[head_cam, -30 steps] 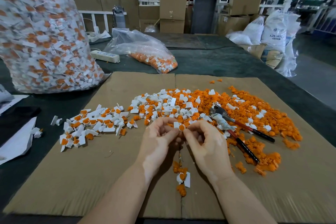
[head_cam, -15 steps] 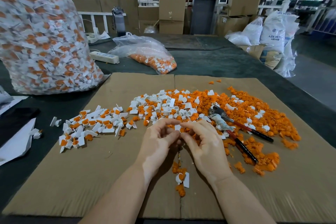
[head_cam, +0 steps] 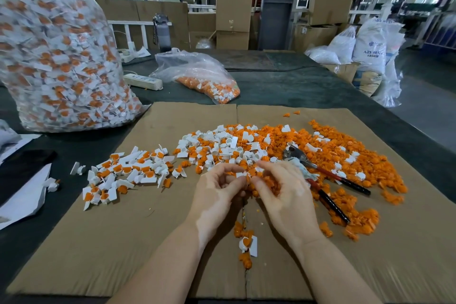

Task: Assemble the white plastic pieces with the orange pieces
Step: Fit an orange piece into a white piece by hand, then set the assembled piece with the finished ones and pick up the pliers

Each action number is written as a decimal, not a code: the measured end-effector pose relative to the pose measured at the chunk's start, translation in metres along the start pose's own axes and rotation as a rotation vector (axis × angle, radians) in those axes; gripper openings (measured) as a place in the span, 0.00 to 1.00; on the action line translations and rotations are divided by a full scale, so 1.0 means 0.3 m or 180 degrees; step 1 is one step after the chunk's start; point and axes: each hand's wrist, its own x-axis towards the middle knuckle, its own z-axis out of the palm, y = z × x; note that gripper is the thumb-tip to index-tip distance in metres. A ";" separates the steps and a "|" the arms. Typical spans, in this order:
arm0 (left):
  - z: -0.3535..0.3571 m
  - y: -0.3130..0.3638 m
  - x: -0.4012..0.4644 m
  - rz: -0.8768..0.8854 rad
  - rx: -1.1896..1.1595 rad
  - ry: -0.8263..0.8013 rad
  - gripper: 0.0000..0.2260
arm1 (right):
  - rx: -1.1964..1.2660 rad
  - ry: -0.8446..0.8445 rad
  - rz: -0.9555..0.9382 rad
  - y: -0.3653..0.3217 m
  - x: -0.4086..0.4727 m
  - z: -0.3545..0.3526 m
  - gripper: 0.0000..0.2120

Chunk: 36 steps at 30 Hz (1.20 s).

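Two bare forearms, left hand and right hand ungloved — sleeves, if any, out of view

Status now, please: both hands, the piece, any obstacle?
Left hand and right hand pinch one white piece. Pliers lie beside right hand, not blocking.

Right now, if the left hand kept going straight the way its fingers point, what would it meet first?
Probably the right hand: the left hand points at it, pinching a white piece between them.
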 end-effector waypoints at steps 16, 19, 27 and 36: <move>0.003 -0.005 0.028 -0.0134 0.0039 0.0191 0.05 | -0.2477 -0.1207 0.1932 0.168 0.128 -0.166 0.27; 0.004 0.001 0.036 -0.0314 -0.0152 0.0264 0.06 | -0.2188 -0.1016 0.1665 0.141 0.124 -0.179 0.22; 0.011 0.054 0.071 -0.0616 -0.1047 0.0270 0.07 | -0.0776 -0.1905 0.1053 -0.019 0.125 -0.210 0.12; 0.031 0.076 0.084 -0.0652 -0.1020 0.0623 0.05 | 0.0175 -0.2374 0.1365 -0.079 0.124 -0.198 0.16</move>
